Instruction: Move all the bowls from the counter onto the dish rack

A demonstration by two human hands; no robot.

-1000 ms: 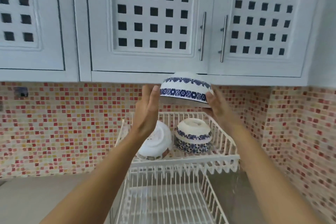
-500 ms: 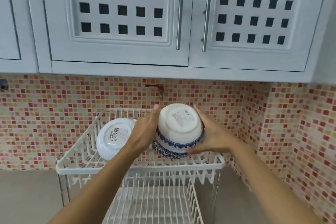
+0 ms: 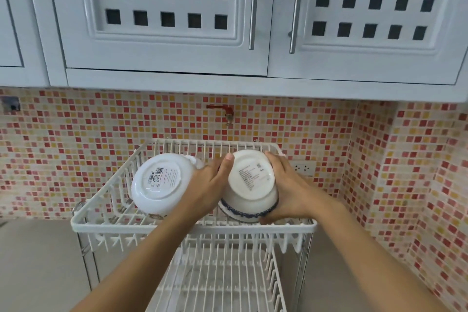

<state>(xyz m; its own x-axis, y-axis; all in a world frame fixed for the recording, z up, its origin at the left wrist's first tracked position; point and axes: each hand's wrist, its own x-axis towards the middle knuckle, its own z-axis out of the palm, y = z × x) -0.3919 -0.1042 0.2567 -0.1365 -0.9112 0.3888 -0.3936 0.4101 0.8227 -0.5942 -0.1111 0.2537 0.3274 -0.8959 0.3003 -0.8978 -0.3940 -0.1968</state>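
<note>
White-coated wire makes up the dish rack (image 3: 192, 227), and I am setting a blue-patterned bowl (image 3: 249, 186) upside down at the right end of its upper tier, beside a plain white bowl (image 3: 159, 182) (also upturned). My left hand (image 3: 207, 186) and right hand (image 3: 285, 189) clasp its sides. Next, I judge, I let go gently.

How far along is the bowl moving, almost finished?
One white bowl already rests upside down on the dish rack's upper tier. In hand: the left hand and right hand are setting a blue-patterned bowl upside down onto another beside it. The visible counter holds no bowls; the rest is out of view.
</note>
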